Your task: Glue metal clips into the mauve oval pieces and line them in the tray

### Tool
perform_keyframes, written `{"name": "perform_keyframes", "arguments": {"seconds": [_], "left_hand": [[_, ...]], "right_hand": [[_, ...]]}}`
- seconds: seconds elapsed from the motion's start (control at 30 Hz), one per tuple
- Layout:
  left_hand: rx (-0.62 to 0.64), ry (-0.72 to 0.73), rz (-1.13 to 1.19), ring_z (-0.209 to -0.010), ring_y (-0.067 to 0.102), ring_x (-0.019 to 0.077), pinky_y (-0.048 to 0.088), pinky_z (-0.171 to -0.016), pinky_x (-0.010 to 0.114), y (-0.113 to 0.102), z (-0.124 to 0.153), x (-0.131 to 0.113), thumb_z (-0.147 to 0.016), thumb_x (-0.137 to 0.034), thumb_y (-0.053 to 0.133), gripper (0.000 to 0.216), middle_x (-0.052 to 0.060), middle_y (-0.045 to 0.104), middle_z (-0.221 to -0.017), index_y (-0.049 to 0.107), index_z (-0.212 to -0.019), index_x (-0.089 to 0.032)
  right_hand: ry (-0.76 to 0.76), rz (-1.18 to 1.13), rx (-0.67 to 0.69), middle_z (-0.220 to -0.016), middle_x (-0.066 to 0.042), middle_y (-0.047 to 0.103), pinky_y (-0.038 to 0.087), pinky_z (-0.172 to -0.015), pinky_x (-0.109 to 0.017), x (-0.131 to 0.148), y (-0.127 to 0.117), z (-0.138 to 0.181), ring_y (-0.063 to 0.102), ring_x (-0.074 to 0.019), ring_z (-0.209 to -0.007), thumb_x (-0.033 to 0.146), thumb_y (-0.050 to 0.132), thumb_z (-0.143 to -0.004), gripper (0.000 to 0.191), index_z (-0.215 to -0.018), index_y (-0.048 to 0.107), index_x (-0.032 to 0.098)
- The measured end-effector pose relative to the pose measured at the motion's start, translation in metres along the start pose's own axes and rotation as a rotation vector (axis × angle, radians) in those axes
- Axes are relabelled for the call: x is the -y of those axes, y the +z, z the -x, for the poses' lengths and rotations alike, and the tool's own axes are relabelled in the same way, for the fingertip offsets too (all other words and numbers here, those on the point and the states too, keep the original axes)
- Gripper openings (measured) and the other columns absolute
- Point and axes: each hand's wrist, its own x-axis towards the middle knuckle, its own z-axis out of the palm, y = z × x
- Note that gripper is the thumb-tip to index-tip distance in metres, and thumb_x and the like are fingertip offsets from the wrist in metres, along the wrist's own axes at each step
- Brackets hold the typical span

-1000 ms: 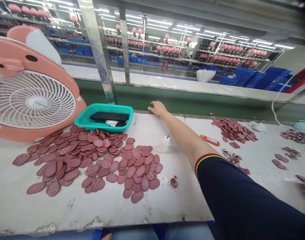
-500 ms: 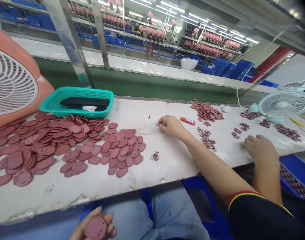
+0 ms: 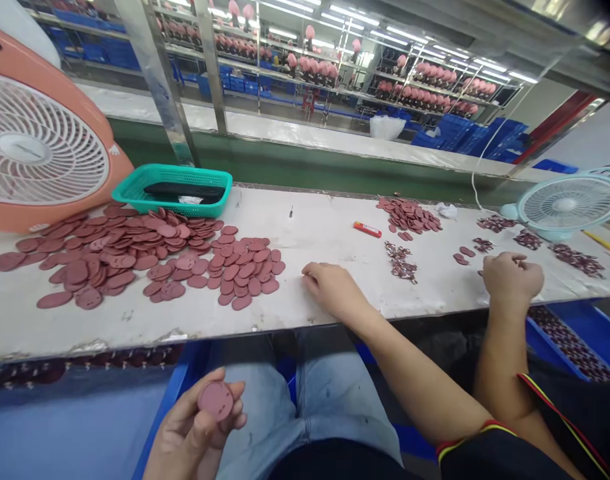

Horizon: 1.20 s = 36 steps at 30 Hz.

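Dull red is the disc point(image 3: 215, 401) which the left hand point(image 3: 185, 433) holds at the bottom of the view. The fingers are closed around it, the thumb lies against its lower edge, and some small dark marks are seen on its face. This hand is apart from the counter point(image 3: 135, 330), on the near side of its edge, and left of the jeans point(image 3: 329, 373).

The right hand point(image 3: 337, 290) is by the front edge of the counter, with its fingers bent and pointing to the left. Whether they hold something (the inner side is turned away) I cannot tell. To its left, near but not touching, lies a heap point(image 3: 247, 267) of similar oval pieces; a bigger pile point(image 3: 115, 257) spreads beyond, towards the orange fan point(image 3: 25, 149). Behind that pile stands the green basket point(image 3: 189, 208), with dark things inside.

To the right of the right hand lie small shiny bits point(image 3: 401, 261), and farther back, a red stick point(image 3: 367, 229). At the far right, the hand of a co-worker point(image 3: 512, 277) is bent above the counter.
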Motion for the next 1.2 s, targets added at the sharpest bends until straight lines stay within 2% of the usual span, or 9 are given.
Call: {"name": "perform_keyframes", "arguments": {"seconds": [0.07, 0.13, 0.27, 0.33, 0.37, 0.53, 0.73, 0.87, 1.2], "left_hand": [[-0.003, -0.042, 0.006, -0.056, 0.071, 0.0143, 0.06, -0.054, 0.017, 0.002, 0.004, -0.001, -0.041, -0.039, 0.098, 0.048, 0.003, 0.08, -0.073, 0.081, -0.084, -0.023], [-0.009, -0.108, 0.012, -0.056, 0.071, 0.0136, 0.059, -0.053, 0.016, 0.004, 0.008, -0.001, -0.043, -0.039, 0.097, 0.048, 0.004, 0.08, -0.073, 0.081, -0.085, -0.022], [0.001, -0.239, 0.014, -0.059, 0.07, 0.0143, 0.056, -0.049, 0.016, 0.009, 0.016, -0.004, -0.043, -0.041, 0.097, 0.046, 0.004, 0.078, -0.072, 0.081, -0.082, -0.022], [0.03, -0.274, -0.002, -0.063, 0.07, 0.0143, 0.054, -0.046, 0.016, 0.012, 0.019, -0.005, -0.043, -0.043, 0.096, 0.047, 0.004, 0.077, -0.075, 0.081, -0.082, -0.022], [0.05, -0.281, -0.011, -0.064, 0.068, 0.0136, 0.053, -0.045, 0.015, 0.012, 0.021, -0.005, -0.044, -0.044, 0.096, 0.048, 0.004, 0.076, -0.076, 0.081, -0.083, -0.021], [0.162, -0.295, -0.007, -0.058, 0.06, 0.0084, 0.051, -0.044, 0.012, 0.007, 0.022, -0.003, -0.052, -0.045, 0.093, 0.04, 0.001, 0.071, -0.072, 0.081, -0.08, -0.019], [0.254, -0.321, 0.054, -0.055, 0.06, 0.0081, 0.055, -0.047, 0.014, -0.005, 0.016, 0.002, -0.055, -0.043, 0.093, 0.033, 0.0, 0.069, -0.065, 0.08, -0.075, -0.02], [0.274, -0.337, 0.06, -0.055, 0.059, 0.0075, 0.055, -0.048, 0.014, -0.006, 0.015, 0.003, -0.058, -0.044, 0.091, 0.031, -0.001, 0.067, -0.062, 0.08, -0.074, -0.019], [0.276, -0.355, 0.056, -0.056, 0.056, 0.0064, 0.054, -0.049, 0.013, -0.009, 0.013, 0.005, -0.056, -0.046, 0.091, 0.042, -0.001, 0.065, -0.065, 0.081, -0.082, -0.015]], "right_hand": [[0.009, -0.122, 0.052, -0.104, -0.014, 0.074, 0.053, -0.09, -0.041, -0.003, -0.008, 0.013, 0.07, -0.0244, -0.098, 0.018, 0.052, -0.095, 0.028, -0.119, 0.066, 0.013], [0.006, -0.256, 0.149, -0.104, -0.011, 0.075, 0.058, -0.082, -0.035, -0.001, -0.013, 0.03, 0.073, -0.0199, -0.092, 0.023, 0.05, -0.097, 0.031, -0.123, 0.064, 0.014], [-0.005, -0.898, 0.425, -0.106, -0.009, 0.076, 0.062, -0.071, -0.027, 0.015, -0.012, 0.068, 0.075, -0.0182, -0.093, 0.032, 0.061, -0.094, 0.028, -0.116, 0.069, 0.018], [-0.007, -1.17, 0.479, -0.104, -0.007, 0.077, 0.061, -0.068, -0.024, 0.028, -0.009, 0.082, 0.075, -0.0172, -0.091, 0.032, 0.067, -0.091, 0.023, -0.111, 0.071, 0.021], [-0.025, -1.205, 0.462, -0.102, -0.005, 0.077, 0.061, -0.067, -0.023, 0.035, -0.007, 0.088, 0.075, -0.0156, -0.089, 0.029, 0.068, -0.09, 0.02, -0.108, 0.072, 0.022], [-0.251, -1.002, 0.253, -0.089, -0.002, 0.077, 0.055, -0.068, -0.02, 0.056, 0.003, 0.095, 0.07, -0.0111, -0.078, 0.018, 0.077, -0.082, 0.012, -0.094, 0.076, 0.02], [-0.315, -0.933, 0.243, -0.08, -0.002, 0.075, 0.055, -0.063, -0.019, 0.058, 0.009, 0.091, 0.067, -0.0102, -0.069, 0.015, 0.078, -0.08, 0.013, -0.092, 0.078, 0.018], [-0.354, -0.885, 0.24, -0.081, -0.002, 0.076, 0.056, -0.064, -0.019, 0.059, 0.007, 0.091, 0.069, -0.0105, -0.07, 0.012, 0.078, -0.08, 0.013, -0.092, 0.078, 0.018], [-0.482, -0.75, 0.241, -0.081, -0.001, 0.077, 0.055, -0.069, -0.022, 0.059, 0.003, 0.088, 0.067, -0.0107, -0.07, 0.013, 0.077, -0.082, 0.013, -0.094, 0.077, 0.018]]}}
